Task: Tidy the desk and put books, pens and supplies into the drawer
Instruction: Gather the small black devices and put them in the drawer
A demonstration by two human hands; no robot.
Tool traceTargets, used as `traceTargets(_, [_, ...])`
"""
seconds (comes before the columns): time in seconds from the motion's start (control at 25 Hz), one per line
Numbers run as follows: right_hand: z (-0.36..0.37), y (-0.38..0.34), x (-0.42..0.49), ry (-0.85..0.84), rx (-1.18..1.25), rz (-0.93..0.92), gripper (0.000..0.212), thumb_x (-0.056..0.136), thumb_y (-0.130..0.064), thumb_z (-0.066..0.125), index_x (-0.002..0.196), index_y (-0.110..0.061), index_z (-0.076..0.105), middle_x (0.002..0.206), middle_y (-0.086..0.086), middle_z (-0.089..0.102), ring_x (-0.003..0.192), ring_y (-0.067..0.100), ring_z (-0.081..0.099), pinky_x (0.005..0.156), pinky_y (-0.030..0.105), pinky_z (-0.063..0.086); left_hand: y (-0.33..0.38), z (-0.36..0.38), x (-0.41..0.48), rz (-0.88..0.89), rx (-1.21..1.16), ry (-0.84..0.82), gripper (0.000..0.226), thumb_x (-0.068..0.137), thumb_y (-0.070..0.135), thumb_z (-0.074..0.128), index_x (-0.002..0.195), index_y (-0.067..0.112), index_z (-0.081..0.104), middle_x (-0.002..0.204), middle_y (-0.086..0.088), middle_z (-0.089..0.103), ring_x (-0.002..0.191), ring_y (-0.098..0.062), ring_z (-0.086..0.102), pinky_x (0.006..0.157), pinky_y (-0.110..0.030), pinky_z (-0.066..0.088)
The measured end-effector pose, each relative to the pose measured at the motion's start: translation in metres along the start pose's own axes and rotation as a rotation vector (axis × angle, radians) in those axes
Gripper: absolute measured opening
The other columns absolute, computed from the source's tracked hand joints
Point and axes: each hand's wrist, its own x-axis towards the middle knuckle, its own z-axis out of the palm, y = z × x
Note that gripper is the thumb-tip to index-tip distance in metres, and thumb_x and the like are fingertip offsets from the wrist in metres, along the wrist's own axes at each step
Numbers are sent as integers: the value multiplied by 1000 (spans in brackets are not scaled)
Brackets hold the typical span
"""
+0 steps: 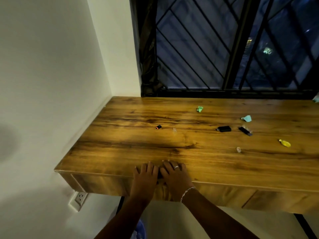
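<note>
Both forearms enter from the lower centre of the frame. The left hand and right hand lie palm-down, fingers loosely spread and holding nothing, side by side over the front edge of the bench. This placement probably serves to press the drawer directly below them shut. Remaining supplies lie well apart, right of centre: a black device, a dark stick, a yellow scrap.

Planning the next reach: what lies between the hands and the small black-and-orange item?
In the head view, only bare wood separates the hands from the black-and-orange item.
</note>
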Motion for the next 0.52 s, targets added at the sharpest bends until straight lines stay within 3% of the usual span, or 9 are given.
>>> traceTargets(0.12, [-3, 13, -7, -38, 61, -89, 70, 46, -58, 76, 108, -31, 56, 111, -8, 68, 94, 12, 67, 68, 29, 54, 5, -1, -1, -24, -51, -92, 82, 23, 57, 85, 90, 11, 66, 88, -11, 69, 77, -30, 68, 60, -46, 57])
traceTargets(0.28, [-14, 42, -24, -93, 92, -101, 54, 71, -53, 38, 111, -29, 64, 115, -9, 66, 98, 8, 66, 77, 21, 53, 19, -4, 19, -9, -169, -147, 83, 33, 72, 75, 91, 13, 64, 85, -9, 69, 76, -29, 68, 58, -44, 56])
traceTargets(0.36, [-20, 66, -30, -79, 138, -117, 54, 73, -50, 37, 112, -23, 63, 115, -5, 66, 98, 11, 66, 80, 20, 53, 33, -12, 39, 29, -211, -136, 89, 48, 82, 49, 105, 13, 52, 97, -9, 67, 90, -30, 63, 72, -46, 50])
traceTargets(0.4, [-26, 80, -31, -57, 187, -125, 54, 75, -50, 41, 115, -19, 61, 117, -2, 65, 100, 13, 65, 82, 21, 52, 42, -16, 50, 36, -248, -129, 103, 49, 87, 32, 118, 13, 46, 115, -10, 61, 106, -31, 57, 87, -49, 45])
traceTargets(0.44, [-30, 99, -31, -46, 210, -138, 57, 77, -51, 44, 120, -16, 57, 121, 2, 62, 105, 16, 63, 86, 23, 51, 51, -18, 63, 60, -278, -115, 121, 43, 94, 17, 132, 14, 37, 134, -8, 48, 124, -29, 45, 102, -48, 34])
traceTargets(0.52, [-41, 136, -29, -45, 165, -125, 61, 79, -51, 47, 126, -13, 54, 127, 6, 59, 113, 21, 58, 92, 25, 47, 64, -20, 83, 54, -371, -186, 136, 34, 97, -7, 143, 22, 24, 147, 0, 29, 137, -20, 25, 114, -39, 15])
